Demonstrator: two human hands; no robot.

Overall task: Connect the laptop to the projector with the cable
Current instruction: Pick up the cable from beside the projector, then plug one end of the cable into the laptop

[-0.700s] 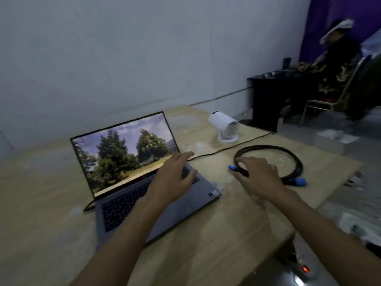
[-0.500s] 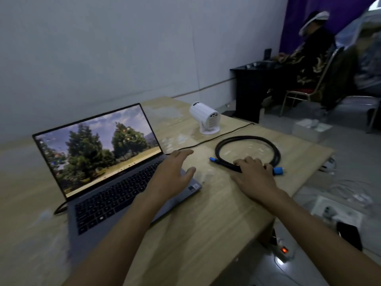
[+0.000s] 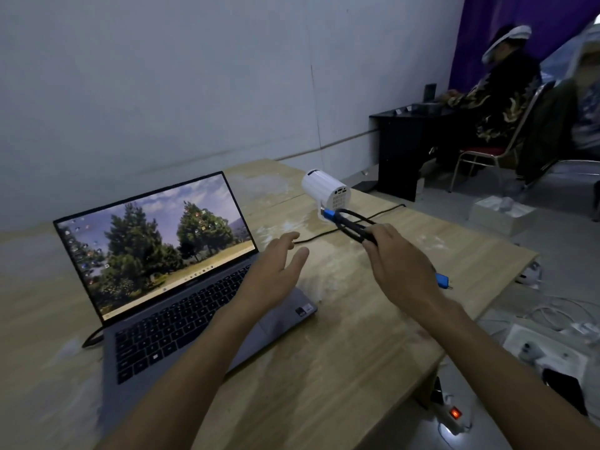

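Note:
An open grey laptop (image 3: pixel 181 306) with trees on its screen sits at the left of the wooden table (image 3: pixel 350 352). A small white projector (image 3: pixel 324 191) stands behind, its port side facing me. My right hand (image 3: pixel 399 267) is shut on a coiled black cable (image 3: pixel 352 227), lifted off the table. One blue plug (image 3: pixel 329 214) points toward the projector; the other blue plug (image 3: pixel 441 281) sticks out to the right of my hand. My left hand (image 3: pixel 276 274) hovers open over the laptop's right corner, holding nothing.
A thin black cord (image 3: pixel 383 213) runs from the projector across the table to the right. A power strip (image 3: pixel 453 415) with a lit red switch lies on the floor. White boxes and cables litter the floor at right. A seated person (image 3: pixel 496 92) is at a black desk behind.
My right hand has closed on the coiled cable and raised it off the table toward the projector. My left hand has lifted off the laptop and opened.

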